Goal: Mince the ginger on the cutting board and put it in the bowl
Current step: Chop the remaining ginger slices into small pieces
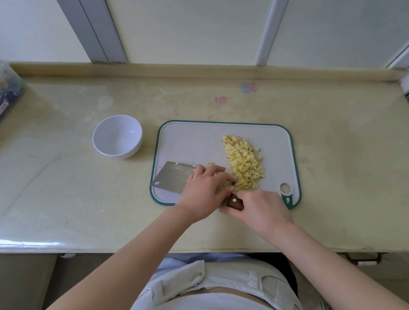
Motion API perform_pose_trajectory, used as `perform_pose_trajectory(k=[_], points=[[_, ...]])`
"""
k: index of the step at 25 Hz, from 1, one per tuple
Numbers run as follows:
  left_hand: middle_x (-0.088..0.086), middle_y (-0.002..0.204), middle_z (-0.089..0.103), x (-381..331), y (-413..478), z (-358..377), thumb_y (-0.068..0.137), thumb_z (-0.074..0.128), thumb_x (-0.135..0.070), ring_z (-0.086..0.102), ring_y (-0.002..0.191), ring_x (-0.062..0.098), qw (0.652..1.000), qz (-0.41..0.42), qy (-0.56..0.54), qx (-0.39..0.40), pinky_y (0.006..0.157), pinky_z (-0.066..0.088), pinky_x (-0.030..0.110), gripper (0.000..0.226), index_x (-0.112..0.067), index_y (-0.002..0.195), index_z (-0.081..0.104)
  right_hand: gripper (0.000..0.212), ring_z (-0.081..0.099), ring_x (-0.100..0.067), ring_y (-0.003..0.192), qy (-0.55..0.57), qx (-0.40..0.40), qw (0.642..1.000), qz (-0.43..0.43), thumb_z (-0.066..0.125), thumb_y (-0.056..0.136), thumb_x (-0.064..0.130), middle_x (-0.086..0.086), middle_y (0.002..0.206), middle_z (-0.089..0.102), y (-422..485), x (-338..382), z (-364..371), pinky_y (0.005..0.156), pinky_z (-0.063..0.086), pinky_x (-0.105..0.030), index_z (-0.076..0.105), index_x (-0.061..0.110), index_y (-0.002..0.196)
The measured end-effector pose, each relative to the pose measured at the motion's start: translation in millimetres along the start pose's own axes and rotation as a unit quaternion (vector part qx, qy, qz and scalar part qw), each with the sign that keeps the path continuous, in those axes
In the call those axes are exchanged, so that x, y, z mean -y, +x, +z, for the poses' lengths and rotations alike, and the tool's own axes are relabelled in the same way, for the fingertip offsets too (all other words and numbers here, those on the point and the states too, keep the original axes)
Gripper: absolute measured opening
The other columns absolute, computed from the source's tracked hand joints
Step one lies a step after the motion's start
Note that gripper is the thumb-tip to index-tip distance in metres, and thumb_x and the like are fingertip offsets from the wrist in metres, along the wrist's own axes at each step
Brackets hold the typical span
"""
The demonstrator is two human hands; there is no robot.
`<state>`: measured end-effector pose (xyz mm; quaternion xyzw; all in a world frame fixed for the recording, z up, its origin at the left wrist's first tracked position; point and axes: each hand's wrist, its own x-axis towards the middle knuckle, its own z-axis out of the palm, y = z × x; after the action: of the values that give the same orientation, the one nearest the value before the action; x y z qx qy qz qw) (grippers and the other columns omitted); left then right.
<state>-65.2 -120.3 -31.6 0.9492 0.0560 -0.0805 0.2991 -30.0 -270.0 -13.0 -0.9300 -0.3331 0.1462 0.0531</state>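
**Hazards, by size of item**

1. Counter (347,151): pale and bare around the work. Dice that scatter off the board would probably be hard to pick out against it.
2. Cutting board (195,137): its near-left corner lies close to the counter's front edge. A hard scrape with the blade could shift it.
3. Bowl (120,135): white, with nothing in it, standing just left of the board. The carry has to cross the gap between them, and a tilted blade would shed pieces there.
4. Cleaver (171,179): it lies low over the board's near-left corner, tip toward the bowl, with bits stuck to its face. Fingers near its edge could be nicked.

**Positions**

5. Right hand (261,210): wrapped round the dark wooden handle (234,203) at the board's near edge.
6. Left hand (203,189): laid across the blade next to the handle, fingers loosely bent. It seems to grip nothing.
7. Ginger pile (243,165): yellow dice, still coarse, in a band on the board's right half. Its near end touches or nearly touches the left fingertips, and it lies just beyond the right hand.
8. 1 stray ginger piece (210,165): beside the left thumb, at the blade's far edge.
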Motion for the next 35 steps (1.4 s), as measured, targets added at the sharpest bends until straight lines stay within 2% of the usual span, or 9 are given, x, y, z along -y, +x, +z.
perform_pose_trajectory(k=[3,6,9,15,18,22,24,31,35], points=[[-0.006,0.117,0.049,-3.7,1.3,2.3,0.089,0.055,-0.041,0.035,0.107,0.018,0.997,-0.03,-0.015,-0.065,0.093,0.03,0.029,0.023,-0.027,0.105,0.063,0.058,0.067,-0.021,0.09,-0.01,-0.007,1.0,-0.013,0.041,0.089,0.071,-0.001,0.096,0.072,0.6,3.6,0.7,0.064,0.036,-0.028,0.063,0.022,0.111],[-0.003,0.107,0.051,-1.7,1.4,6.3,0.087,0.06,-0.031,0.037,0.1,0.017,0.993,-0.039,-0.045,-0.105,0.09,0.033,0.029,0.015,-0.02,0.096,0.064,0.056,0.067,-0.022,0.086,-0.015,-0.001,1.0,-0.011,0.041,0.089,0.071,-0.002,0.091,0.07,0.5,5.6,-0.3,0.062,0.035,-0.029,0.058,0.018,0.092],[0.002,0.104,0.053,7.3,0.2,7.2,0.087,0.06,-0.02,0.04,0.097,0.021,0.993,-0.016,-0.058,-0.098,0.087,0.035,0.03,0.01,-0.013,0.094,0.064,0.048,0.066,-0.023,0.086,-0.006,0.012,1.0,-0.013,0.044,0.09,0.068,-0.002,0.09,0.069,-3.2,5.2,-2.8,0.062,0.032,-0.03,0.049,0.022,0.082],[0.008,0.106,0.053,30.3,-1.5,1.1,0.093,0.051,-0.008,0.042,0.1,0.023,0.995,-0.007,-0.072,-0.066,0.084,0.029,0.019,0.013,-0.007,0.1,0.062,0.049,0.066,-0.026,0.087,-0.03,0.016,0.999,-0.027,0.041,0.089,0.07,-0.002,0.092,0.069,-13.2,-4.9,-2.1,0.064,0.034,-0.031,0.045,0.022,0.083],[0.006,0.113,0.052,31.9,-0.7,-2.9,0.094,0.051,-0.017,0.042,0.108,0.024,0.997,-0.002,-0.048,-0.058,0.094,0.033,0.026,0.019,-0.01,0.11,0.06,0.048,0.066,-0.025,0.087,-0.026,0.014,0.999,-0.027,0.042,0.089,0.07,-0.002,0.092,0.069,-16.8,-8.1,-0.7,0.064,0.034,-0.03,0.045,0.022,0.085],[-0.001,0.121,0.044,19.4,-8.5,-8.3,0.087,0.056,-0.043,0.035,0.115,0.02,0.997,-0.033,0.03,-0.064,0.096,0.029,0.03,0.046,-0.02,0.126,0.047,0.048,0.066,-0.025,0.088,-0.02,0.003,1.0,-0.011,0.042,0.089,0.07,-0.002,0.09,0.068,-19.9,-14.9,0.6,0.063,0.035,-0.031,0.046,0.022,0.084],[0.003,0.122,0.041,18.4,-13.9,-5.1,0.087,0.058,-0.042,0.035,0.116,0.021,0.996,-0.067,0.041,-0.037,0.096,0.032,0.03,0.051,-0.018,0.129,0.042,0.049,0.066,-0.024,0.087,-0.021,0.011,1.0,-0.007,0.042,0.09,0.07,-0.002,0.089,0.068,-21.4,-17.5,0.9,0.063,0.035,-0.031,0.046,0.022,0.083],[0.011,0.113,0.049,33.4,-6.0,-2.3,0.093,0.053,-0.014,0.044,0.108,0.026,0.996,-0.066,-0.039,-0.05,0.089,0.033,0.024,0.02,-0.006,0.11,0.059,0.049,0.065,-0.021,0.083,-0.001,0.03,1.0,0.002,0.042,0.089,0.071,0.005,0.074,0.052,-26.5,-16.5,1.3,0.062,0.033,-0.029,0.044,0.023,0.078],[0.011,0.11,0.05,44.5,1.3,-4.0,0.092,0.053,-0.008,0.048,0.104,0.028,0.996,-0.062,-0.044,-0.049,0.086,0.036,0.023,0.016,-0.004,0.105,0.062,0.051,0.065,-0.021,0.081,-0.01,0.026,1.0,-0.008,0.041,0.088,0.072,0.002,0.077,0.061,-31.6,-20.9,4.6,0.061,0.036,-0.028,0.044,0.022,0.079]])
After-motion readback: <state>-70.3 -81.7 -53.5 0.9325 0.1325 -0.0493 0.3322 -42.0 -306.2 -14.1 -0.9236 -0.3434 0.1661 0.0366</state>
